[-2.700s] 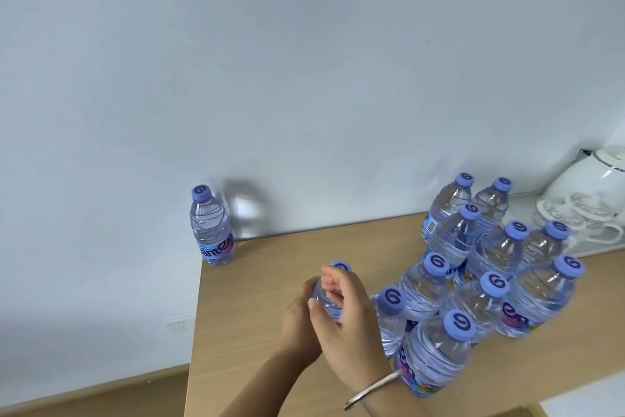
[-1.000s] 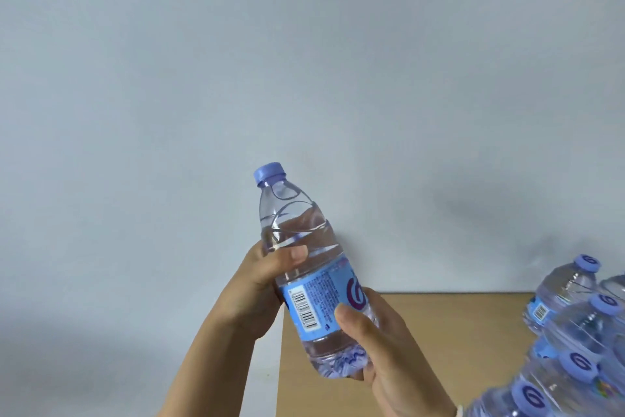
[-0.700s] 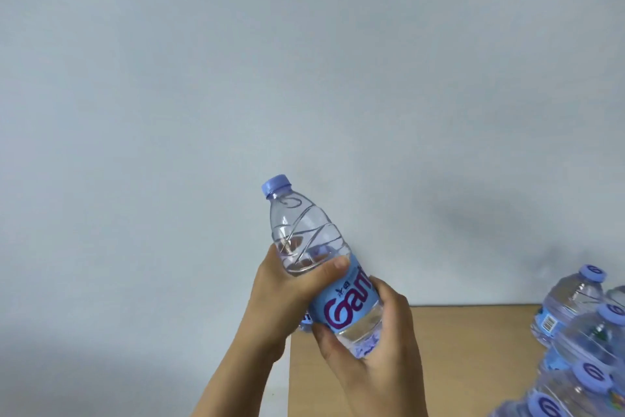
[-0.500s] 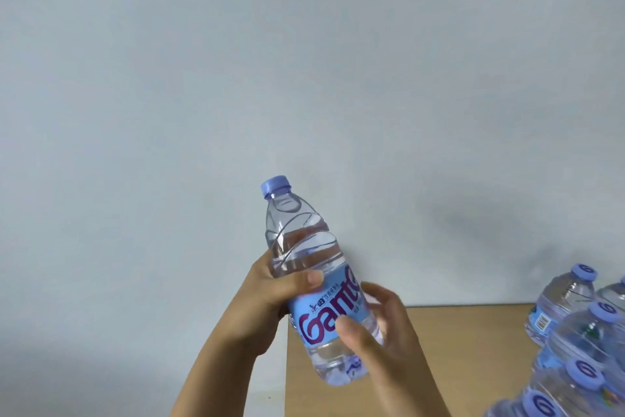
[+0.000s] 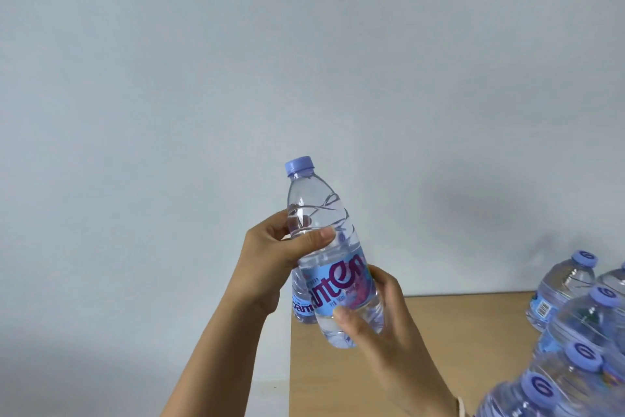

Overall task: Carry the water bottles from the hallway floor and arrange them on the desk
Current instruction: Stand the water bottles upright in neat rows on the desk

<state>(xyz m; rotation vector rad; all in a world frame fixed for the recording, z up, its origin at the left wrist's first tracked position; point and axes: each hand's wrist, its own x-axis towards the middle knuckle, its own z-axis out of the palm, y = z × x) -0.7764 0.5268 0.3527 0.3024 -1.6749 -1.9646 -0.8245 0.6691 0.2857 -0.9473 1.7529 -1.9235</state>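
Observation:
A clear water bottle (image 5: 324, 247) with a blue cap and blue label is held tilted in the air above the desk's left rear corner. My left hand (image 5: 270, 257) grips its upper body with the thumb across the front. My right hand (image 5: 378, 322) cups its lower part from the right. Behind it, partly hidden, a second bottle (image 5: 302, 303) stands at the corner of the wooden desk (image 5: 439, 342). A cluster of several more bottles (image 5: 581, 322) stands at the right edge of the view.
A plain pale wall (image 5: 304, 61) fills the view behind the desk. The desk's left edge drops off just below my left forearm.
The bottle was lifted off the desk and has been turned in both hands, so the label now shows its printed name instead of the barcode. The bottle sits slightly more upright than half a second ago.

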